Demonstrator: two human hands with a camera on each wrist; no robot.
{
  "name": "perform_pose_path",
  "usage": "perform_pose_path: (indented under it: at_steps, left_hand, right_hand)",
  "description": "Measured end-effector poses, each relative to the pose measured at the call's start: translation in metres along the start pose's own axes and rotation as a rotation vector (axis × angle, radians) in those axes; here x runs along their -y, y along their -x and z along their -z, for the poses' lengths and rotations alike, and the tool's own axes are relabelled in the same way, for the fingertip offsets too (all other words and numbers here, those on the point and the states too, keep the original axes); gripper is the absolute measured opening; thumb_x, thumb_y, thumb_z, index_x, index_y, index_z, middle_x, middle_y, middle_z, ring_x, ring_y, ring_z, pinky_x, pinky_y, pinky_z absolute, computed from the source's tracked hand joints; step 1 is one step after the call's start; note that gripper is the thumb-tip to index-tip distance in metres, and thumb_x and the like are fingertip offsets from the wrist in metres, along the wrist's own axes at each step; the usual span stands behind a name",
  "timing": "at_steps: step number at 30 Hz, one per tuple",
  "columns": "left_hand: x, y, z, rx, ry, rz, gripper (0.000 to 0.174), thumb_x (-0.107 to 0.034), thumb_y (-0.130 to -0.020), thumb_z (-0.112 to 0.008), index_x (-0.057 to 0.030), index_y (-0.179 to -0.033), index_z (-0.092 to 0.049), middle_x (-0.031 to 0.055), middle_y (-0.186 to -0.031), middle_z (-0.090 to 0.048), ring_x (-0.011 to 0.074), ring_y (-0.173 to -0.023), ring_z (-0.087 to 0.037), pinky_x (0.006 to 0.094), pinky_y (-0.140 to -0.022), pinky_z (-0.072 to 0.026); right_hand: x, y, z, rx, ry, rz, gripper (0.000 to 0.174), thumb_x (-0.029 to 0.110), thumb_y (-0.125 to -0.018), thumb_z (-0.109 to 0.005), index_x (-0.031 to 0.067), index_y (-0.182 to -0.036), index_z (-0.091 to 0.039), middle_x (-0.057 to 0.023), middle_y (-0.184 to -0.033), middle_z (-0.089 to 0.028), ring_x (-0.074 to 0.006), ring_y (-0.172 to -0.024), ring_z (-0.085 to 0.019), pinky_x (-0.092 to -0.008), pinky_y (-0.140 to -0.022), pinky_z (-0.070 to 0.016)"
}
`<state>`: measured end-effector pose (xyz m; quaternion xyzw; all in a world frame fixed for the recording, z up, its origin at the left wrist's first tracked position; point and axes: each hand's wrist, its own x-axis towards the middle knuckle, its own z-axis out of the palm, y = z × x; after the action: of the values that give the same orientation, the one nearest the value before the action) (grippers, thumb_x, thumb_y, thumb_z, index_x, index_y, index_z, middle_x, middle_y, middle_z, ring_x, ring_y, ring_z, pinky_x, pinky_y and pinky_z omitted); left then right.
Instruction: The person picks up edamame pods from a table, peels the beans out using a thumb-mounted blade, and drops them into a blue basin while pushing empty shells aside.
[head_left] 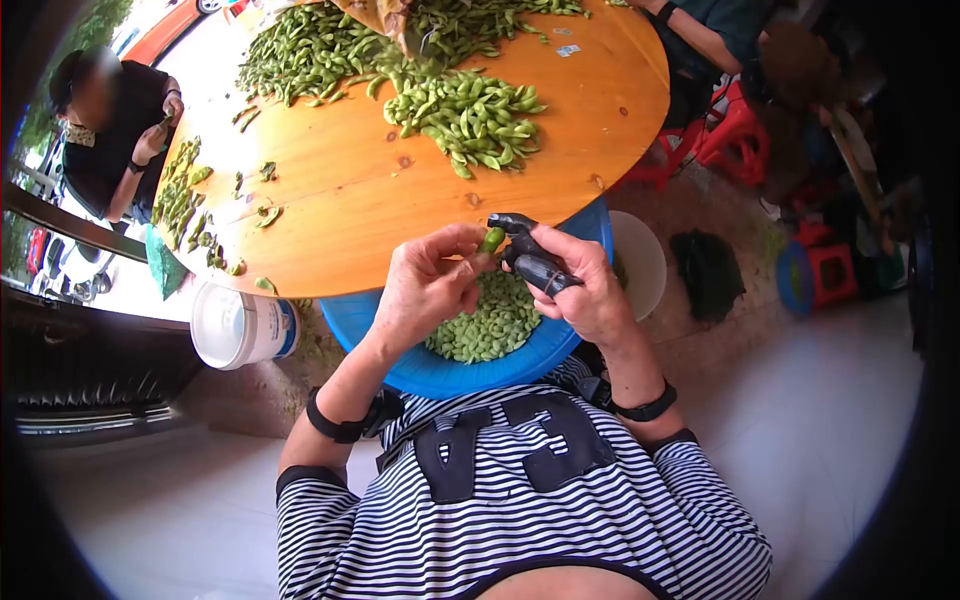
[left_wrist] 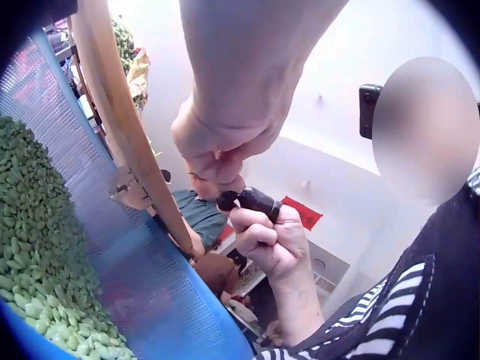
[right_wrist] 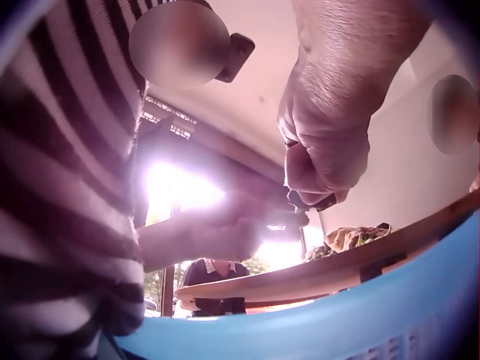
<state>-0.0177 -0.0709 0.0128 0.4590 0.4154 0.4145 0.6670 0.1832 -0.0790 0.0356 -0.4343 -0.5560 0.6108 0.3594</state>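
Observation:
In the head view, my left hand (head_left: 432, 275) pinches a green edamame pod (head_left: 491, 240) between thumb and fingers. My right hand (head_left: 583, 280) meets it from the other side, its thumb and forefinger closing on the pod's end. Black covers (head_left: 540, 272) sheathe that thumb and forefinger; the left wrist view shows the black forefinger cover (left_wrist: 260, 202) too. Both hands are held over a blue basket (head_left: 400, 375), where shelled green beans (head_left: 485, 325) lie in a thick layer. From the right wrist, the pod is hidden behind my right hand (right_wrist: 330, 150).
A round wooden table (head_left: 340, 215) reaches over the basket's far side, heaped with edamame pods (head_left: 465, 115). Loose scraps lie at its left. A white bucket (head_left: 240, 325) stands left, a red stool (head_left: 735, 140) right. Another person (head_left: 115, 140) sits at the table's left.

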Motion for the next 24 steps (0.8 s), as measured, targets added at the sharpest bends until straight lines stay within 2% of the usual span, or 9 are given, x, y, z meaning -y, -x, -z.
perform_pose_path:
  at_steps: [8, 12, 15, 18, 20, 21, 22, 23, 24]
  left_hand:
    - [-0.001, 0.005, -0.009, -0.064, -0.168, -0.012, 0.019, 0.001, -0.088, -0.059, 0.006, -0.107, -0.06, 0.0048, -0.075, -0.064, 0.0062, -0.055, -0.054, 0.0216, -0.049, -0.0435]
    - [-0.004, 0.006, -0.01, -0.062, -0.194, -0.054, 0.017, 0.002, -0.087, -0.059, 0.0051, -0.104, -0.061, 0.0022, -0.069, -0.061, 0.0058, -0.055, -0.052, 0.0221, -0.05, -0.0422]
    - [-0.002, 0.006, -0.007, -0.055, -0.251, -0.07, 0.016, 0.002, -0.086, -0.059, 0.0043, -0.101, -0.061, 0.0012, -0.067, -0.059, 0.0057, -0.055, -0.051, 0.0225, -0.049, -0.0415]
    - [0.006, 0.007, -0.001, -0.023, -0.307, -0.119, 0.013, 0.002, -0.086, -0.06, 0.0037, -0.099, -0.062, 0.0003, -0.066, -0.057, 0.0056, -0.055, -0.049, 0.0224, -0.049, -0.0399]
    - [0.006, 0.009, 0.0, 0.008, -0.315, -0.147, 0.012, 0.001, -0.086, -0.061, 0.0033, -0.098, -0.062, -0.0001, -0.067, -0.056, 0.0055, -0.054, -0.048, 0.0221, -0.048, -0.0386]
    - [0.004, 0.011, 0.0, 0.047, -0.127, -0.042, 0.011, -0.001, -0.087, -0.062, 0.0024, -0.097, -0.063, 0.0, -0.068, -0.056, 0.0056, -0.054, -0.047, 0.0217, -0.048, -0.0371]
    - [0.002, 0.011, 0.0, 0.085, 0.061, 0.062, 0.01, -0.003, -0.088, -0.063, 0.0016, -0.096, -0.063, 0.0, -0.069, -0.056, 0.0057, -0.054, -0.047, 0.0213, -0.048, -0.0356]
    - [0.002, 0.011, 0.001, 0.085, 0.061, 0.06, 0.01, -0.003, -0.088, -0.063, 0.0016, -0.096, -0.063, 0.0, -0.069, -0.056, 0.0057, -0.054, -0.047, 0.0213, -0.048, -0.0356]
    - [0.003, 0.011, 0.003, 0.144, 0.132, 0.081, 0.01, -0.005, -0.089, -0.063, 0.0009, -0.097, -0.063, 0.0004, -0.071, -0.057, 0.0058, -0.054, -0.047, 0.0208, -0.048, -0.0347]
  right_hand:
    - [-0.01, -0.002, 0.003, 0.009, 0.106, 0.155, 0.05, -0.01, -0.068, -0.045, -0.0036, -0.116, -0.058, 0.0024, -0.085, -0.052, -0.0041, -0.075, -0.043, -0.0182, -0.065, -0.0384]
    - [-0.009, -0.001, 0.005, 0.027, 0.053, 0.14, 0.051, -0.01, -0.068, -0.045, -0.0044, -0.117, -0.058, 0.0032, -0.086, -0.053, -0.0041, -0.076, -0.045, -0.0184, -0.068, -0.0398]
    - [-0.015, -0.007, 0.006, 0.021, 0.104, 0.247, 0.052, -0.01, -0.068, -0.045, -0.0051, -0.119, -0.057, 0.0026, -0.088, -0.056, -0.0052, -0.077, -0.048, -0.0188, -0.07, -0.0407]
    - [-0.017, -0.009, 0.008, 0.028, 0.176, 0.32, 0.053, -0.011, -0.068, -0.046, -0.0037, -0.119, -0.059, 0.0013, -0.085, -0.057, -0.0038, -0.073, -0.048, -0.0174, -0.066, -0.0398]
    - [-0.013, -0.005, 0.011, 0.111, -0.194, 0.043, 0.046, -0.008, -0.072, -0.048, -0.0028, -0.115, -0.061, 0.0011, -0.076, -0.054, -0.0023, -0.065, -0.044, -0.0167, -0.055, -0.0367]
    - [-0.017, -0.004, 0.012, 0.111, -0.194, 0.044, 0.046, -0.008, -0.072, -0.048, -0.0028, -0.115, -0.061, 0.0011, -0.076, -0.054, -0.0023, -0.065, -0.044, -0.0167, -0.055, -0.0367]
    - [-0.024, -0.004, 0.014, 0.187, -0.417, 0.016, 0.041, -0.004, -0.075, -0.048, -0.0025, -0.114, -0.062, 0.0022, -0.073, -0.051, -0.0018, -0.061, -0.04, -0.0163, -0.051, -0.0328]
    - [-0.033, -0.005, 0.016, 0.264, -0.64, -0.013, 0.037, -0.001, -0.077, -0.048, -0.0023, -0.112, -0.062, 0.0032, -0.069, -0.049, -0.0013, -0.057, -0.037, -0.016, -0.046, -0.029]
    - [-0.041, -0.007, 0.019, 0.265, -0.639, -0.012, 0.037, -0.001, -0.077, -0.048, -0.0023, -0.112, -0.062, 0.0032, -0.069, -0.049, -0.0013, -0.057, -0.037, -0.016, -0.046, -0.029]
